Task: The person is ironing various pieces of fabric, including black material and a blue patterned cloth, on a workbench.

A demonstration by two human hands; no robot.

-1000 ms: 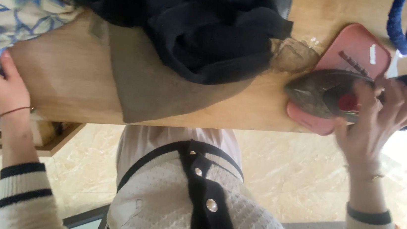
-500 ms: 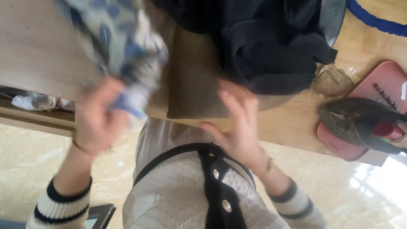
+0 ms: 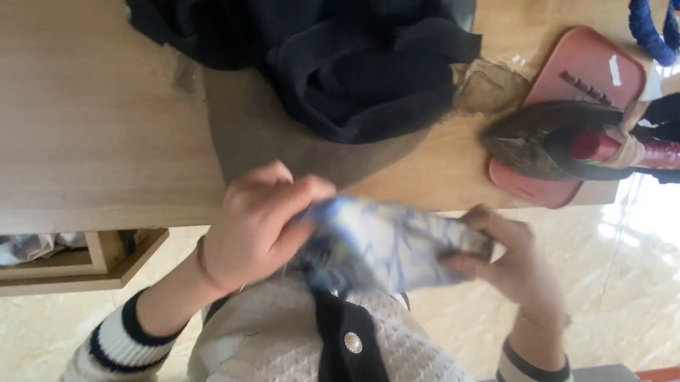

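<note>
Both hands (image 3: 258, 220) gripping blue patterned cloth (image 3: 393, 246), dark garment (image 3: 346, 42), iron (image 3: 577, 143) beyond

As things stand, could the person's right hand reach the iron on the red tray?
Probably yes: the right hand is just below the iron, nothing between them, but it grips the blue patterned cloth now.

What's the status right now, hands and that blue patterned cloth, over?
Left hand and right hand both gripping the blue patterned cloth, held off the wooden table. Iron parked on its red pad. Black garment heaped behind.
</note>
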